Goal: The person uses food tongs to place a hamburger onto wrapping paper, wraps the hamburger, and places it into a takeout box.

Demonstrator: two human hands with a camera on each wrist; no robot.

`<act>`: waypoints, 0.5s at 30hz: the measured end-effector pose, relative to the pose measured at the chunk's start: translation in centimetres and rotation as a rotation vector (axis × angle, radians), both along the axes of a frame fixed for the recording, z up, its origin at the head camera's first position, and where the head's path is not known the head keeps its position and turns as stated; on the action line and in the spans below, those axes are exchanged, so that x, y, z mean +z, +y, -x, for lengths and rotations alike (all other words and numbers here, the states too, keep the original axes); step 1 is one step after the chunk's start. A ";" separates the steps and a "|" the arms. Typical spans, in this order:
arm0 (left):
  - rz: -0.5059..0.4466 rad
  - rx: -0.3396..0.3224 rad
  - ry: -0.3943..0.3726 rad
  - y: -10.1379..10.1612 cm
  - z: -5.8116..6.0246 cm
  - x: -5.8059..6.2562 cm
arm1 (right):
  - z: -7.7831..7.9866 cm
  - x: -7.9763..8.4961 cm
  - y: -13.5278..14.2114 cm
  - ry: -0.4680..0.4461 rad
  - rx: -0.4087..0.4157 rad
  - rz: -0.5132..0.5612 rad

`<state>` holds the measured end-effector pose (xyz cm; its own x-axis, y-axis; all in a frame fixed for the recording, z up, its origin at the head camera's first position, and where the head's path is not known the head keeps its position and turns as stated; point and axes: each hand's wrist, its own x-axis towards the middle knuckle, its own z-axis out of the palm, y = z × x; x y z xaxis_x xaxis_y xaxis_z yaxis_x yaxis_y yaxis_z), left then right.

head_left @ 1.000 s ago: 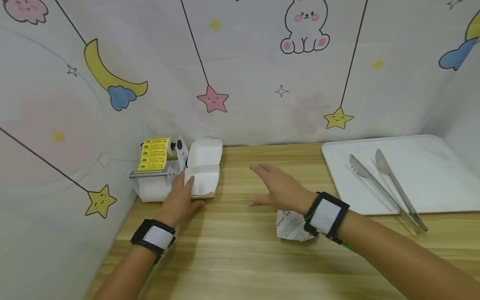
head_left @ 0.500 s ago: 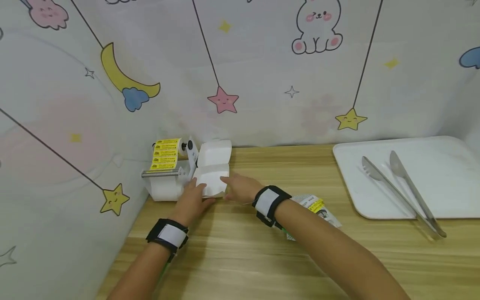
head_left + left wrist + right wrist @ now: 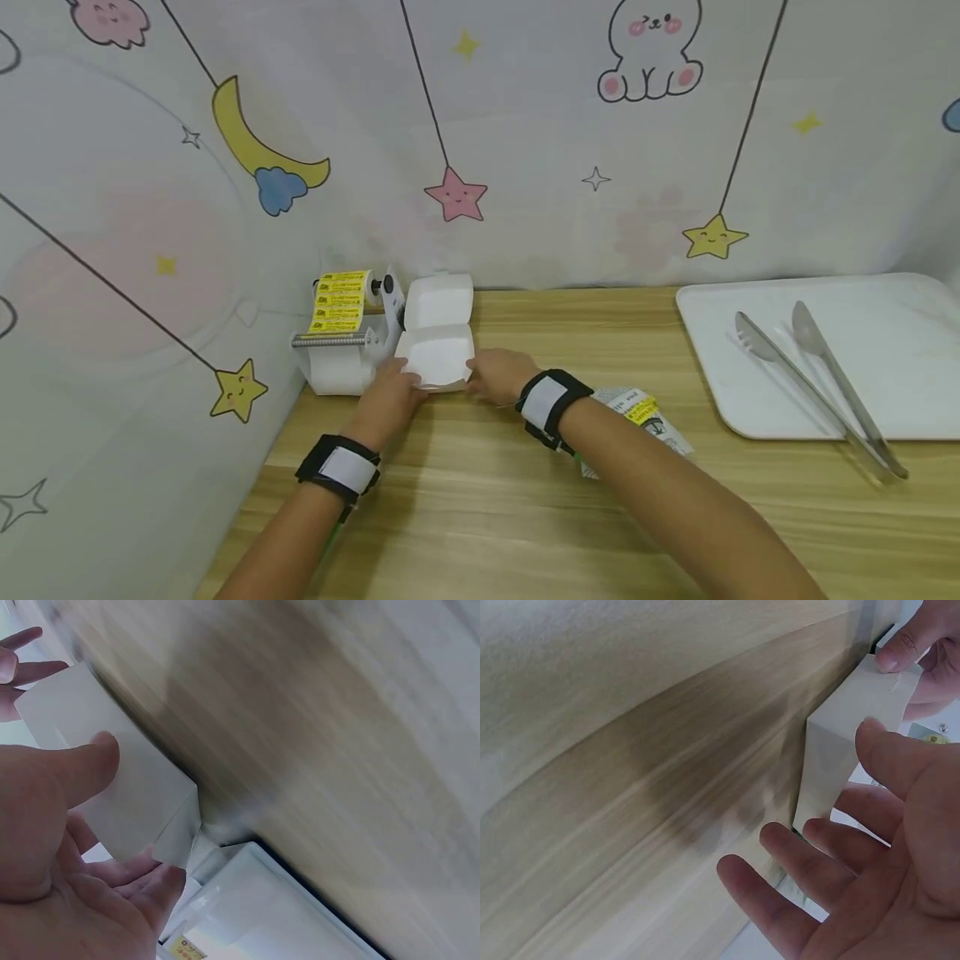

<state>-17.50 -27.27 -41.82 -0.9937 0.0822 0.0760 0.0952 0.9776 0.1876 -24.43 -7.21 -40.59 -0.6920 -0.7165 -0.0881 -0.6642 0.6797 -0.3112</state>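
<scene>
An open white paper takeout box (image 3: 437, 357) stands at the back left of the table, its lid (image 3: 440, 300) folded back towards the wall. With the thumb against the front wall and fingers at the side, my left hand (image 3: 386, 402) holds the box's left front corner. My right hand (image 3: 501, 375) pinches the opposite front corner. In the left wrist view, the thumb (image 3: 94, 761) lies flat on the box's front wall (image 3: 139, 806). The right wrist view has my right thumb (image 3: 877, 746) at the box's corner, with the outer fingers spread loosely. The box's inside shows bare white.
A label dispenser (image 3: 341, 367) with a roll of yellow labels (image 3: 337, 304) stands left of the box. Under my right forearm lies a newsprint paper packet (image 3: 671, 433) with a yellow label. Metal tongs (image 3: 825, 400) rest across a white tray (image 3: 930, 358) at the right.
My right hand has swung left from above the newsprint packet to the box's right front corner. My left hand has moved onto its left corner. The view has shifted slightly.
</scene>
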 end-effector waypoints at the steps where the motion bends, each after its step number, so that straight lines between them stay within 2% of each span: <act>1: 0.014 -0.022 0.025 0.1 0.0 -0.1 | 0.0 0.1 0.2 -0.005 -0.005 -0.013; 6: 0.054 -0.139 0.123 1.0 -0.5 -0.5 | -0.6 0.6 1.3 -0.007 -0.034 -0.067; 10: 0.098 -0.235 0.160 2.2 -1.3 -0.3 | -1.5 0.6 2.5 0.059 -0.034 -0.058; 15: 0.121 -0.234 0.116 4.2 -2.6 0.2 | -3.0 1.0 4.2 0.164 -0.021 -0.053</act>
